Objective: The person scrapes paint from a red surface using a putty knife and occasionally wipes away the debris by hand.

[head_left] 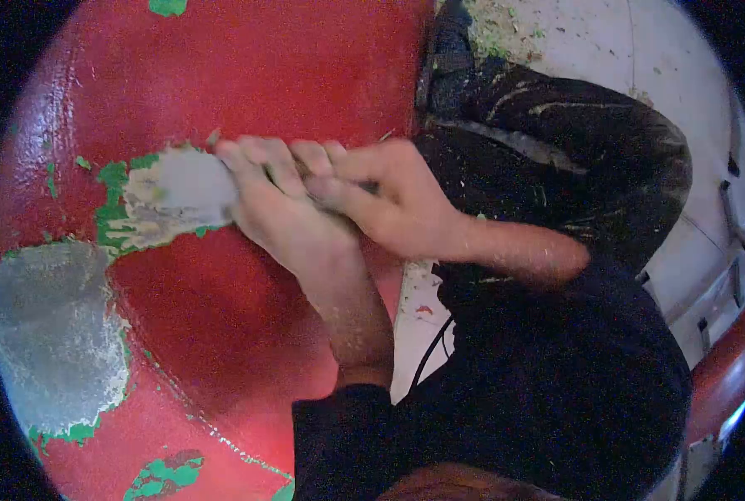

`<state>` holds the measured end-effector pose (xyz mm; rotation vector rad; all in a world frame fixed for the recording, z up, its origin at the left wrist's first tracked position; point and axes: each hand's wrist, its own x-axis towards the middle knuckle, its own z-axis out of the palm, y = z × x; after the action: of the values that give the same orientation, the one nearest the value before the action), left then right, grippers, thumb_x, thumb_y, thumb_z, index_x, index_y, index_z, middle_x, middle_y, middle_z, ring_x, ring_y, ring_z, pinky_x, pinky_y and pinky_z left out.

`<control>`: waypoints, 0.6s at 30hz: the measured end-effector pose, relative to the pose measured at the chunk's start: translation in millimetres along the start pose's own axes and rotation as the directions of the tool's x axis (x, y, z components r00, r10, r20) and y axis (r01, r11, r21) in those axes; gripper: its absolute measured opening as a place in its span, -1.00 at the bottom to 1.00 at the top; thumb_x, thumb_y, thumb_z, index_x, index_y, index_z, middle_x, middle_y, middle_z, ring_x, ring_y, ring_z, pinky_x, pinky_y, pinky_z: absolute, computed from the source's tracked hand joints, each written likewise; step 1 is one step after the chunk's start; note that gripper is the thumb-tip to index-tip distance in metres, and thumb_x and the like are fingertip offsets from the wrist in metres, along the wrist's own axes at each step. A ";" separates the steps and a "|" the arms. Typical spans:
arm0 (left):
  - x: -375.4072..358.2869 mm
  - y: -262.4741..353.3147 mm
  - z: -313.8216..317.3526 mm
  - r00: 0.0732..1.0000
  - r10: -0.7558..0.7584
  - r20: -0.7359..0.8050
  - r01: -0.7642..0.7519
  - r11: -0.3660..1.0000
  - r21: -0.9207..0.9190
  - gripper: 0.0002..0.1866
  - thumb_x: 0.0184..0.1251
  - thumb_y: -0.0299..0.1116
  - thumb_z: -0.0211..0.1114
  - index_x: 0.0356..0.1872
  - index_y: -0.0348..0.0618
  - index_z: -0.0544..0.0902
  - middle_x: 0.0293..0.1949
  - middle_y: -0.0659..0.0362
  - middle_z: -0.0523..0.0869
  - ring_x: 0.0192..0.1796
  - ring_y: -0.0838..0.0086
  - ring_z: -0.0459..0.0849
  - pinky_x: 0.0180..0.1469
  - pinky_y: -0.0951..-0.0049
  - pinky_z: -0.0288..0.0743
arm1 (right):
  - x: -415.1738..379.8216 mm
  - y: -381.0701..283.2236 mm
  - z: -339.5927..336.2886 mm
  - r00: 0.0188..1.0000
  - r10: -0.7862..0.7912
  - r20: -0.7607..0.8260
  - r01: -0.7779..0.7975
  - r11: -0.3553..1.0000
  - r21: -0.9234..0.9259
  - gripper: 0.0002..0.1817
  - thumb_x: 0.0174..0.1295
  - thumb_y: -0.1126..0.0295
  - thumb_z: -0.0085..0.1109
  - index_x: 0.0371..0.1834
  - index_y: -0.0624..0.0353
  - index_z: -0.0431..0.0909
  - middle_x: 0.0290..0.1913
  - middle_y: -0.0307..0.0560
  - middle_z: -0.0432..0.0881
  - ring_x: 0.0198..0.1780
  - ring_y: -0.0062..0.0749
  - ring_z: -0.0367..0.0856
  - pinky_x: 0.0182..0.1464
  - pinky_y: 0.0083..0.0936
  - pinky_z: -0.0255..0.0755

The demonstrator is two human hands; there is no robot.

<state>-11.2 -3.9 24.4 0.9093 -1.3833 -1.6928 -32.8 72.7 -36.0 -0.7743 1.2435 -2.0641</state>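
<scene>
hands: your left hand (pixel 276 209) and right hand (pixel 372 196), pressed together, pinch something hidden against the red panel (pixel 247 75)'s bare patch (pixel 180 192); keep pressure flat.

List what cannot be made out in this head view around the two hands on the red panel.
- Whatever the hands press on the red panel: hidden under the left hand and right hand; a tool cannot be confirmed.
- The bare grey patch: its right edge is covered by the fingers.
- The larger grey patch: cut off by the dark lens rim at left.
- The white surface: specks on it too small to identify.
</scene>
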 end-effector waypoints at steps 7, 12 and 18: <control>-15.9 -15.6 -14.3 0.995 -0.095 0.029 0.097 0.993 -0.065 -0.67 0.46 -0.08 -0.11 -0.52 0.04 0.29 -0.74 0.35 0.17 -0.73 0.51 0.26 -0.53 0.38 0.38 | -19.7 15.5 5.0 0.995 -0.020 -0.100 0.025 0.998 0.051 -0.71 0.21 0.28 0.05 -0.50 0.31 0.51 -0.66 0.10 0.37 -0.61 -0.56 0.36 -0.51 -0.39 0.30; -4.8 -2.7 -5.9 0.994 -0.097 0.042 0.100 0.993 -0.060 -0.66 0.44 -0.06 -0.05 -0.54 0.06 0.27 -0.71 0.36 0.18 -0.71 0.55 0.25 -0.55 0.39 0.34 | -9.7 8.4 7.7 0.994 -0.006 -0.109 0.011 0.999 0.048 -0.66 0.23 0.21 0.06 -0.50 0.30 0.51 -0.67 0.07 0.34 -0.61 -0.58 0.30 -0.54 -0.41 0.26; 7.8 -1.0 6.6 0.995 -0.008 0.096 0.019 0.993 -0.115 -0.68 0.41 -0.10 0.01 -0.53 0.05 0.29 -0.65 0.33 0.23 -0.70 0.52 0.23 -0.57 0.39 0.31 | 11.8 12.5 1.1 0.984 -0.125 -0.124 0.125 0.992 -0.010 -0.60 0.26 0.13 0.01 -0.54 0.28 0.47 -0.69 0.04 0.28 -0.63 -0.59 0.28 -0.57 -0.39 0.23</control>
<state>-20.8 -7.7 24.0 0.7832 -1.3282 -1.8275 -37.2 58.6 -44.8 -0.7511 1.2940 -2.2425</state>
